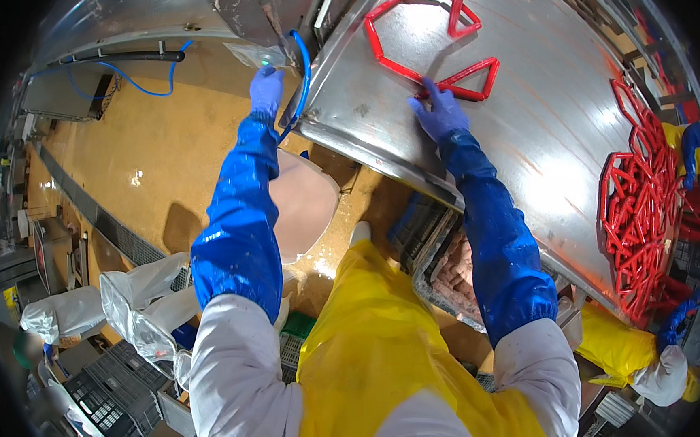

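Observation:
My left hand [266,91], in a purple glove, reaches to the side of the metal machine, by a small green-lit spot [265,63] under a clear plastic flap [249,53]. Its fingertips point away from me, so their grip is hard to make out. A blue hose [305,75] curves just right of it. My right hand [442,113], gloved alike, lies over the steel table [537,108] with thumb and fingers apart. Its fingertips touch a string of red sausage links [385,58], which zigzags toward the far edge.
A tangled heap of red links [642,222] lies at the table's right end, near co-workers in yellow aprons. Below the table edge stands a crate [451,272] holding pale pinkish stuff. Grey crates [118,389] stand at lower left; a drain grate [102,215] crosses the tan floor.

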`<state>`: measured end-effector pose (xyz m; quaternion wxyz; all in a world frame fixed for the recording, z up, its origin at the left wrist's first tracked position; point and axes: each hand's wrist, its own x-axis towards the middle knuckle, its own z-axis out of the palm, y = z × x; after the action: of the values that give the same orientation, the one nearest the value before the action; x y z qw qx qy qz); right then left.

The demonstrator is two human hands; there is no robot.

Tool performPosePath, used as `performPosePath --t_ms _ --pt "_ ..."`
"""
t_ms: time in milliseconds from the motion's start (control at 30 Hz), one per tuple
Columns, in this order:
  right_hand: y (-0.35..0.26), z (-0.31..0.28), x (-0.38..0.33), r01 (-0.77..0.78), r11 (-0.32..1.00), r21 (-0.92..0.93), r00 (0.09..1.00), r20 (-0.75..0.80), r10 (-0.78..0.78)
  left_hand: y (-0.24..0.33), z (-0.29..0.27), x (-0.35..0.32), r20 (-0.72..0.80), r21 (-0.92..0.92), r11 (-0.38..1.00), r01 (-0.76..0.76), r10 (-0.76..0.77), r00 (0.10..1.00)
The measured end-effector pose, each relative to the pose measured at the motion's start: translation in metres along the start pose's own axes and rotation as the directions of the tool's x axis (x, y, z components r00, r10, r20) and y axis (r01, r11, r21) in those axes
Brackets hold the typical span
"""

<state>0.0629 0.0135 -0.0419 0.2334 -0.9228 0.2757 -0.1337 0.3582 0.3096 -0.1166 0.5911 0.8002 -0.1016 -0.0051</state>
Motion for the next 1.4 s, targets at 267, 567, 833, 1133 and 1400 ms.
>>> performPosePath --t_ms 267,567,833,1133,1400 --pt "0.068 0.002 0.010 -0.214 0.972 -0.095 0.974 0.052 0.219 0.148 0.039 -0.326 0.728 -0.207 0.956 0.207 0.009 0.686" --pt "0.074 -0.013 0.006 -0.252 0.968 -0.001 0.968 0.012 0.252 0.200 0.045 -0.467 0.920 0.270 0.963 -0.025 -0.250 0.301" --pt "0.024 -0.021 -0.021 -0.170 0.982 -0.085 0.984 0.046 0.175 0.155 0.032 -0.432 0.748 0.186 0.981 0.063 -0.183 0.638" --pt "0.118 0.020 -0.014 -0.047 0.991 -0.125 0.999 -0.032 0.043 0.142 0.029 -0.413 0.798 0.103 0.961 0.255 -0.233 0.555" --pt "0.089 -0.081 -0.337 -0.782 -0.574 0.243 0.499 0.796 -0.344 0.149 0.193 -0.412 0.939 -0.133 0.138 0.981 -0.301 0.170"
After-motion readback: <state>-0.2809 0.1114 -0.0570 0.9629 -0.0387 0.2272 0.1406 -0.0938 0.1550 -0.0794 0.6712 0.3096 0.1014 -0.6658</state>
